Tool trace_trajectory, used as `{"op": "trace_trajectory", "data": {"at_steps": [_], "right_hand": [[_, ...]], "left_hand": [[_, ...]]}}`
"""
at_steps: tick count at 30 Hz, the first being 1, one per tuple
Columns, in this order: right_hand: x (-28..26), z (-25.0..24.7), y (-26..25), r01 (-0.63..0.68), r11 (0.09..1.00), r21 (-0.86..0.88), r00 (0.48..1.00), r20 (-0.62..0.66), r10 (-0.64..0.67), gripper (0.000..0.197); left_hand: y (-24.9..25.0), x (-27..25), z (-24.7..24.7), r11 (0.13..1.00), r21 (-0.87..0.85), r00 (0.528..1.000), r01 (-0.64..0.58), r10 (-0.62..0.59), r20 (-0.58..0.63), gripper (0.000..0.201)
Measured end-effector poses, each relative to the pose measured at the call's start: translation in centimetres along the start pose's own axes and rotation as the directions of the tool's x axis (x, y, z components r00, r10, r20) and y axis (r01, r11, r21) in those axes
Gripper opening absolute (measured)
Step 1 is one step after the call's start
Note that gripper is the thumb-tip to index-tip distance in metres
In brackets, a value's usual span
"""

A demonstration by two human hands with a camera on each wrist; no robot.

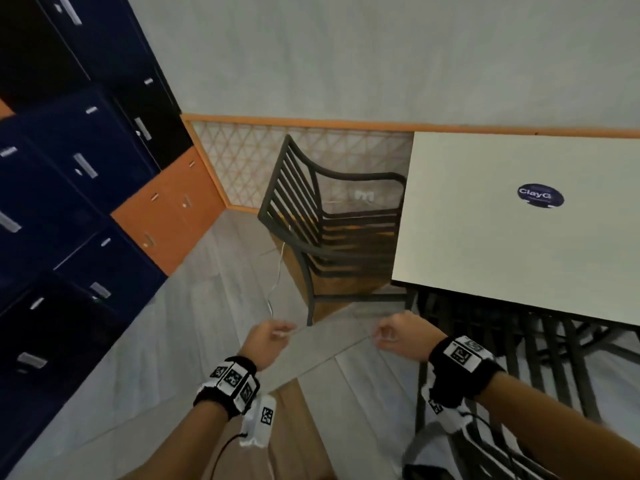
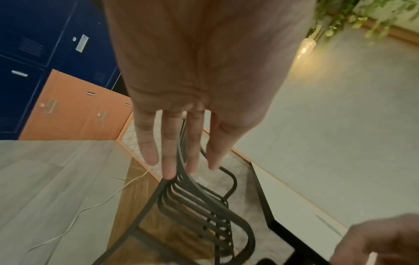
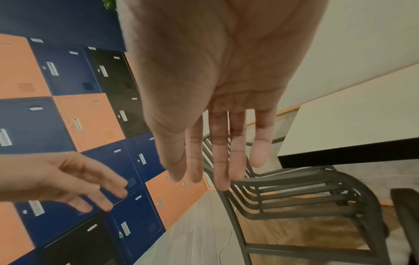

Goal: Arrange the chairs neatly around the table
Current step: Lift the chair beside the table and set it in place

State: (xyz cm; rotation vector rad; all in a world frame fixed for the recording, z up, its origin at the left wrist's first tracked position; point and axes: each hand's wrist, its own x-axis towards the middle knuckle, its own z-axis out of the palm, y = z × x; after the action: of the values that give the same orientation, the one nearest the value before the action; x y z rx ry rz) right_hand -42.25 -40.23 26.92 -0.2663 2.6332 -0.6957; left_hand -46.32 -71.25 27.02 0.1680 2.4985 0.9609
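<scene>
A black slatted metal chair [image 1: 322, 230] stands at the left end of the white table [image 1: 519, 237], its seat facing the table and partly under the edge. Both my hands hover in the air short of the chair, holding nothing. My left hand [image 1: 273, 336] is near the chair's front left leg, and my right hand [image 1: 394, 332] is near the table corner. In the wrist views the left hand [image 2: 179, 148] and the right hand [image 3: 217, 157] have straight, spread fingers over the chair [image 2: 204, 206] [image 3: 294, 193]. A second dark chair [image 1: 519, 362] sits tucked under the table's near side.
Blue, black and orange lockers [image 1: 86, 168] line the left side. A lattice panel [image 1: 249, 157] runs along the far wall. A white cable [image 1: 277, 282] trails over the floor by the chair. A round sticker [image 1: 540, 195] lies on the tabletop. Hanging foliage [image 2: 340, 18] shows up high.
</scene>
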Motion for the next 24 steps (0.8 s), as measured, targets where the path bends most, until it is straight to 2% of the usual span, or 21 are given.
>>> {"op": "trace_trajectory", "data": {"at_steps": [2, 9, 11, 13, 15, 18, 21, 24], "right_hand": [[4.0, -0.3, -0.9, -0.046, 0.999, 0.010, 0.999, 0.016, 0.046, 0.022], [19.1, -1.1, 2.2, -0.267, 0.964, -0.001, 0.963, -0.024, 0.267, 0.034], [23.3, -1.4, 3.7, -0.350, 0.937, -0.008, 0.936, -0.026, 0.350, 0.038], [26.9, -1.7, 5.5, -0.374, 0.927, -0.007, 0.927, -0.039, 0.374, 0.040], [30.2, -2.2, 7.3, -0.389, 0.921, -0.021, 0.921, -0.037, 0.388, 0.046], [34.1, -2.5, 9.6, -0.419, 0.905, -0.073, 0.908, -0.027, 0.418, 0.060], [37.1, -1.9, 11.8, -0.424, 0.893, -0.149, 0.904, -0.005, 0.428, 0.064], [39.1, -0.8, 13.8, -0.439, 0.881, -0.175, 0.891, 0.044, 0.453, 0.058]], "left_hand": [[-0.3, 3.9, -2.3, 0.998, -0.032, 0.997, 0.046, -0.048, -0.062, 0.037], [0.7, 20.5, -6.3, 0.989, -0.001, 0.987, 0.147, -0.147, -0.059, 0.064], [0.8, 24.9, -7.0, 0.975, -0.072, 0.972, 0.212, -0.218, -0.089, 0.070], [0.8, 28.6, -7.6, 0.944, -0.201, 0.948, 0.262, -0.291, -0.127, 0.075], [0.7, 32.2, -8.1, 0.887, -0.352, 0.917, 0.298, -0.369, -0.153, 0.075], [0.8, 36.7, -8.1, 0.756, -0.570, 0.858, 0.323, -0.488, -0.161, 0.068], [-0.3, 40.0, -7.1, 0.565, -0.764, 0.759, 0.312, -0.632, -0.158, 0.061], [-1.3, 41.6, -5.7, 0.459, -0.854, 0.681, 0.245, -0.708, -0.185, 0.051]]}}
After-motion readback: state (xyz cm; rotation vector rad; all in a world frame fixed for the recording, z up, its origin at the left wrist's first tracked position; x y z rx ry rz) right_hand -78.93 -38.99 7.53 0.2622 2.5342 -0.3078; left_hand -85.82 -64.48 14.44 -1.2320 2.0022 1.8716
